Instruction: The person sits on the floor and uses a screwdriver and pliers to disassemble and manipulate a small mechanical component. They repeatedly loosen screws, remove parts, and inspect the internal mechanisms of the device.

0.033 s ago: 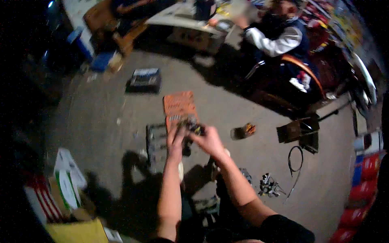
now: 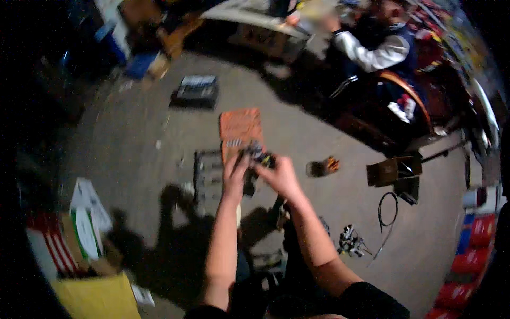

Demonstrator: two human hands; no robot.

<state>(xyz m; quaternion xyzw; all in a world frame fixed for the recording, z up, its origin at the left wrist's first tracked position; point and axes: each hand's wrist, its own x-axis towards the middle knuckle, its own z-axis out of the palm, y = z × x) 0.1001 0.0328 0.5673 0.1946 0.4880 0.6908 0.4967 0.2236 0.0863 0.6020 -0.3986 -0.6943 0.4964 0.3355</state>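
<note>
Both hands are closed around a small dark metal part (image 2: 261, 155) with a yellow spot on it; its exact kind is too blurred to tell. My left hand (image 2: 235, 176) grips it from the left, fingers pointing forward. From the right, my right hand (image 2: 282, 177) holds it with the thumb side toward the left hand. Just beyond lies an orange tool tray (image 2: 240, 123) with moulded slots, its near end partly hidden by the hands. Left of my left hand, a dark frame with several bars (image 2: 208, 175) rests on the floor.
A black case (image 2: 195, 94) sits farther off. To the right are a small container with orange pieces (image 2: 325, 167), an open cardboard box (image 2: 390, 171), a coiled cable (image 2: 388, 207) and a metal assembly (image 2: 351, 242). A person (image 2: 380, 50) sits by a white table (image 2: 255, 22).
The whole scene has shifted slightly up in the picture, with its far part also moved right. Both hands stay on the dark metal part.
</note>
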